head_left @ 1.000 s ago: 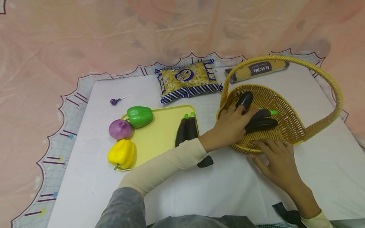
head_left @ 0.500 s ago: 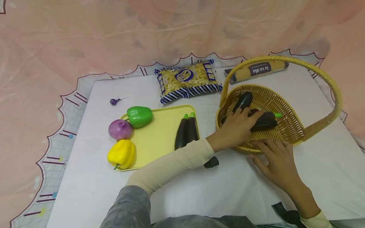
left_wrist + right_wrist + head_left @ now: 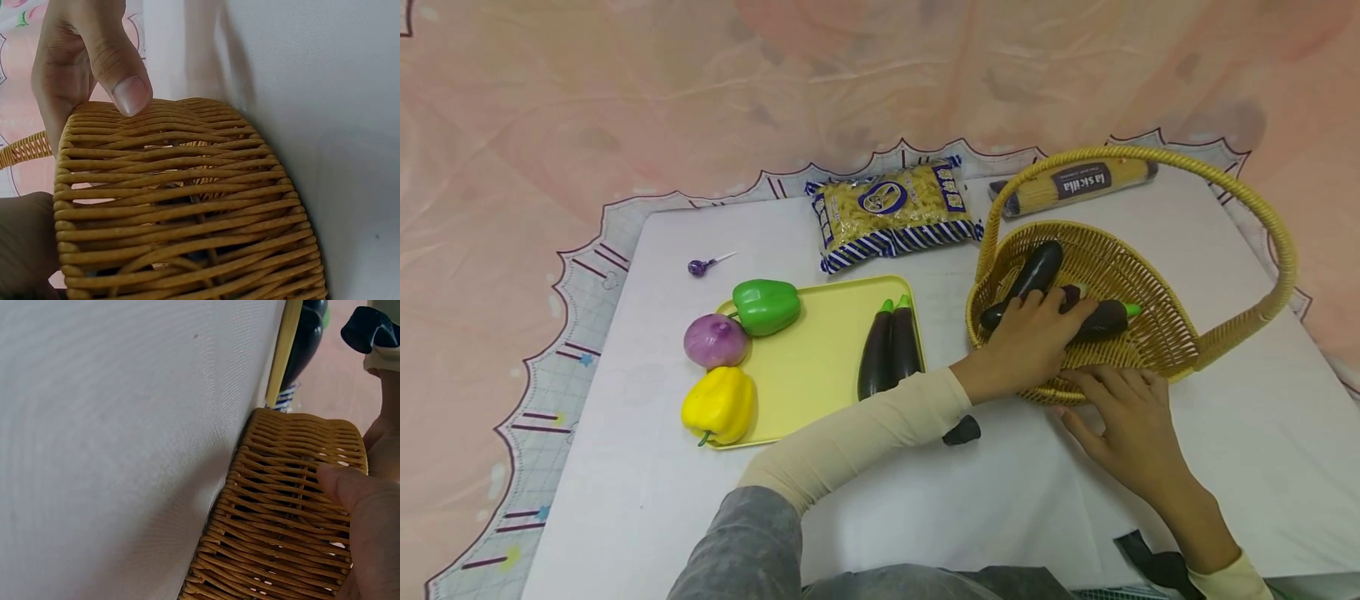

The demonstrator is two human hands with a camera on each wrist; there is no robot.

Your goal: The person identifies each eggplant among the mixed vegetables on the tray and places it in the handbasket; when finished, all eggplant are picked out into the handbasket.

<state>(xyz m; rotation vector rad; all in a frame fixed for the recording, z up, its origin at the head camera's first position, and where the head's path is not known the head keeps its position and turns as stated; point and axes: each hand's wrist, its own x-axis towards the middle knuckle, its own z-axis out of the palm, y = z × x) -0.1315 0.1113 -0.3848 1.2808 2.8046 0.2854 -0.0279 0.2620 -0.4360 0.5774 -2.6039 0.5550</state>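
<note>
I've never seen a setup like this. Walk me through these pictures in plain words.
There is no machine here, just a person's two bare hands. The wide picture comes from a camera worn on the head, looking forward and down. The two close-ups come from cameras on the wrists and show the outside of the wicker basket.

On the white table lies a yellow tray with two eggplants. A green bell pepper, a purple onion and a yellow bell pepper sit along its left side. Farther back are a lollipop, a bag of pasta and a packet of spaghetti.

The right hand grips the basket's near rim. The left hand is inside, among more eggplants; whether it grips one is hidden.
</note>
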